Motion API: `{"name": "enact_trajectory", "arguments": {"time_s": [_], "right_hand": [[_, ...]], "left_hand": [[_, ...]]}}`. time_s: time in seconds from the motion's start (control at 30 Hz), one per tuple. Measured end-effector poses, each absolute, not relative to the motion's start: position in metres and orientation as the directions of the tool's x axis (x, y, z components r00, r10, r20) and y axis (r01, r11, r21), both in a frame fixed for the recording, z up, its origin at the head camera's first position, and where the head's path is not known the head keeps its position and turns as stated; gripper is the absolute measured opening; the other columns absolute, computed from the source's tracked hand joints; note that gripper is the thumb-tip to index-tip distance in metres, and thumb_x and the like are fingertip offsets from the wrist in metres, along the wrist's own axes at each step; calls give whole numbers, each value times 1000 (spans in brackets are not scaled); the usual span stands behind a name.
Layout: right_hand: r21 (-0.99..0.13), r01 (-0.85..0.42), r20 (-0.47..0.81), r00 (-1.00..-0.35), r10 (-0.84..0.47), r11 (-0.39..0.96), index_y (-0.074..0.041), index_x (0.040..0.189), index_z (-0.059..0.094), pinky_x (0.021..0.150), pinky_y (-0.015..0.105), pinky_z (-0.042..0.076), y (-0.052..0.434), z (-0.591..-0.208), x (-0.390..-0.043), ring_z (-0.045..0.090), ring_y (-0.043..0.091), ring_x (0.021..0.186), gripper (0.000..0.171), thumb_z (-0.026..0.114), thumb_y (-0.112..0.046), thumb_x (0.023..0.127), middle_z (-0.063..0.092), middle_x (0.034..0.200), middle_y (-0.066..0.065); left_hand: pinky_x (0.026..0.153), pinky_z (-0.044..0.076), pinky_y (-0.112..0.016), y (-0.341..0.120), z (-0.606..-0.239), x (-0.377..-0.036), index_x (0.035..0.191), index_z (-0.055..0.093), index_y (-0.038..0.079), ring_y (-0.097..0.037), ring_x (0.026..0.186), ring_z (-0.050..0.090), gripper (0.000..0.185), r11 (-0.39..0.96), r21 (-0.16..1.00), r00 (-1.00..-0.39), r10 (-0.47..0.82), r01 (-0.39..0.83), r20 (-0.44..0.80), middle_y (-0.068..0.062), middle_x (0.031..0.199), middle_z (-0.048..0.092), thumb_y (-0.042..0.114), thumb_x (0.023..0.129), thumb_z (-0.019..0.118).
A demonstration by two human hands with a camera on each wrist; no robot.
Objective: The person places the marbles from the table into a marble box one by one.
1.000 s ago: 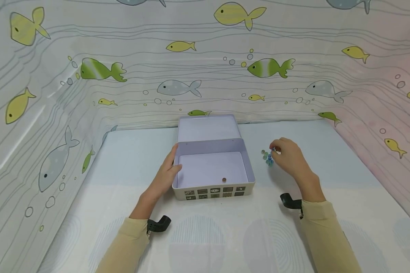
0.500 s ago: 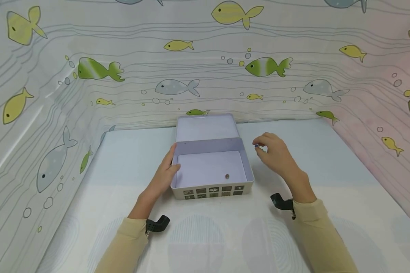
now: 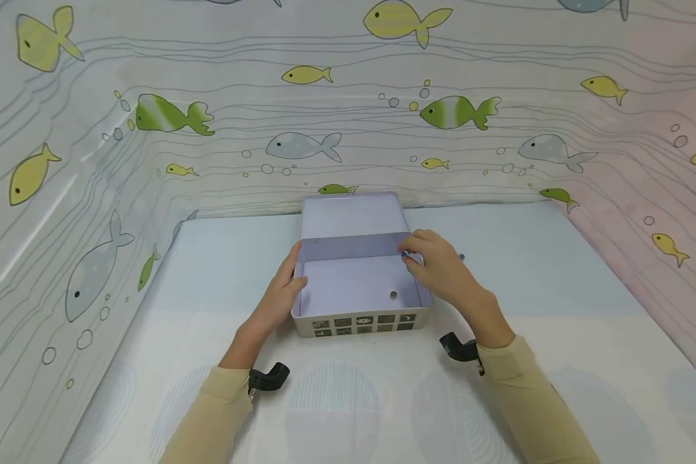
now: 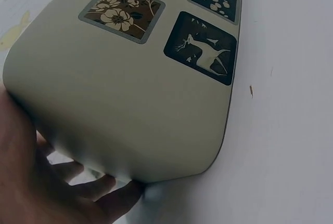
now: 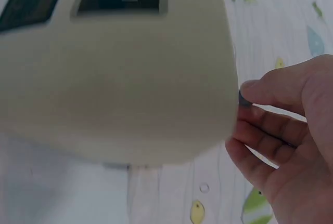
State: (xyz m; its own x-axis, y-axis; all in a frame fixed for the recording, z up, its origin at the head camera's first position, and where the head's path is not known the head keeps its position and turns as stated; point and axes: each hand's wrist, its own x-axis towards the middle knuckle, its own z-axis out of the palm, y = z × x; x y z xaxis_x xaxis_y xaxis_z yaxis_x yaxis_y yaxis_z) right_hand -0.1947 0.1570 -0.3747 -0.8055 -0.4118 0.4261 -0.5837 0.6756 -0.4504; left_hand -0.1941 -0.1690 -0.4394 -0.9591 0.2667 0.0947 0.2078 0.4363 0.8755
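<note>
Left hand (image 3: 278,299) flat against left wall of open tin box (image 3: 361,325), fingers straight, thumb hooked over the rim; holds nothing, just steadies. In left wrist view, fingers (image 4: 96,187) tucked along the box's lower edge, touching it.

Right hand (image 3: 441,270) over the box's right rear corner, fingertips pinched narrow on a small dark bead (image 3: 404,255). Same pinch in right wrist view: bead (image 5: 243,98) between thumb and forefinger, just beside the box wall (image 5: 130,89); other fingers loosely curled below.

Box on pale table (image 3: 348,386), centre, between both hands. Long axis left to right; decorated front wall facing the camera wearer, hinged lid (image 3: 350,216) lying open at the back, toward the fish-print curtain (image 3: 348,109). One small round bead (image 3: 393,295) lying inside on the box floor, near front right.

Beyond right hand, a bit of blue bead (image 3: 461,257) showing on table, mostly hidden by the hand.

Head view only: box interior, lid, loose bead inside. Left wrist view only: picture panels (image 4: 204,47) on box front close up, flower and animal designs. Right wrist view only: underside of the pinch; box interior not visible there.
</note>
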Motion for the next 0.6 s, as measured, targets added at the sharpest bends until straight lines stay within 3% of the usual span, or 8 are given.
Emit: {"name": "enact_trajectory", "arguments": {"time_s": [0.17, 0.27, 0.6], "right_hand": [[-435, -617, 407, -785, -468, 656, -7, 102, 72, 82, 35, 56, 145, -383, -196, 63, 21, 96, 16, 68, 1, 88, 68, 99, 5], [-414, -626, 397, -777, -488, 661, -6, 102, 72, 82, 34, 57, 140, -388, -197, 64, 20, 94, 16, 68, 1, 88, 67, 98, 6], [-429, -575, 265, -817, -512, 696, -8, 105, 73, 83, 32, 56, 126, -401, -197, 62, 17, 97, 16, 69, -5, 91, 67, 100, 2]], "left_hand": [[127, 5, -52, -169, -440, -195, 161, -2, 25, -22, 157, -1, 77, 440, 872, -958, 270, 214, 99, -1, 170, 0, 5, 96, 36], [127, 4, -53, -170, -440, -195, 161, -1, 22, -23, 157, -1, 77, 433, 875, -956, 274, 218, 102, -1, 170, 0, 4, 96, 36], [127, 4, -52, -170, -439, -193, 161, -1, 23, -23, 157, -2, 76, 424, 882, -958, 274, 203, 89, -2, 170, -1, 5, 97, 36]]}}
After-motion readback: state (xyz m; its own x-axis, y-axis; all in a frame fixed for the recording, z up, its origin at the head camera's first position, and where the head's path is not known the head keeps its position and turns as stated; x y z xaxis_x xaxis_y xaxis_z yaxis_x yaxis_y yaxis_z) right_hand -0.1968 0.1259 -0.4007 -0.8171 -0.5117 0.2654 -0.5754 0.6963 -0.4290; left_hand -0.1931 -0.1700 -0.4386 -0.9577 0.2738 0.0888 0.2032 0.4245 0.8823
